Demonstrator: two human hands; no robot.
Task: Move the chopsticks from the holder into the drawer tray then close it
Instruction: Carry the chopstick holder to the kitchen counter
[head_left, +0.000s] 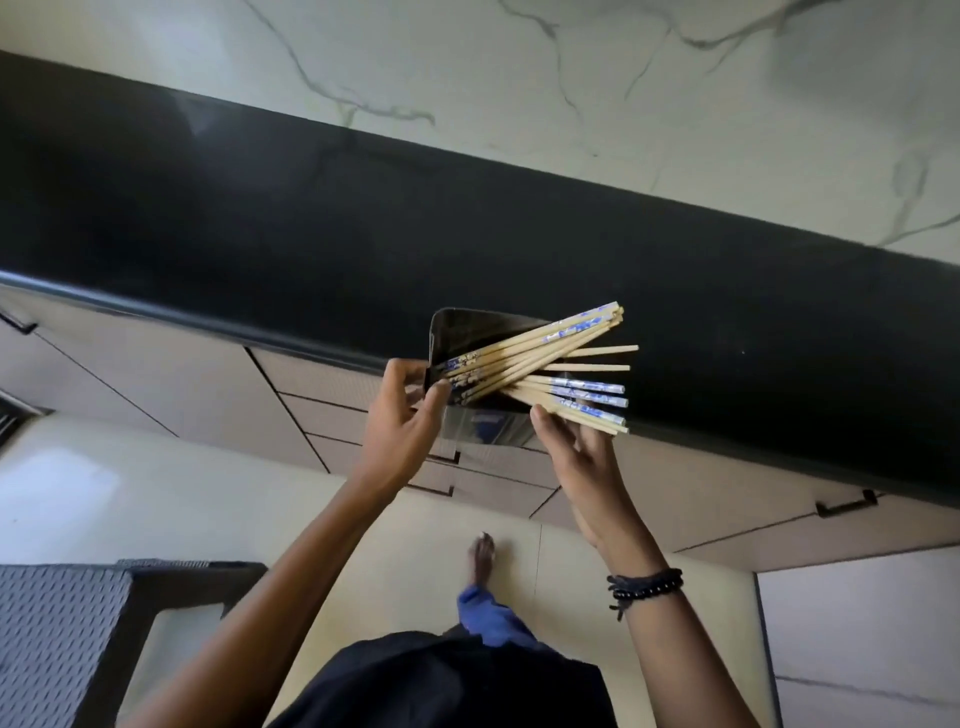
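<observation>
Left hand pinches the glossy black holder; right hand (fingers straight) touches fanned wooden chopsticks

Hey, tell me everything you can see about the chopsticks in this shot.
The chopsticks are a bundle of slim pale sticks, wood-like, many with blue-and-white patterned ends. They sit fanned out in a dark holder tipped at the edge of the black counter, one end gathered at its lower left, the other ends spreading right past its rim. The left hand grips the holder beside the gathered ends; the right hand touches the lowest sticks with straight fingers.
</observation>
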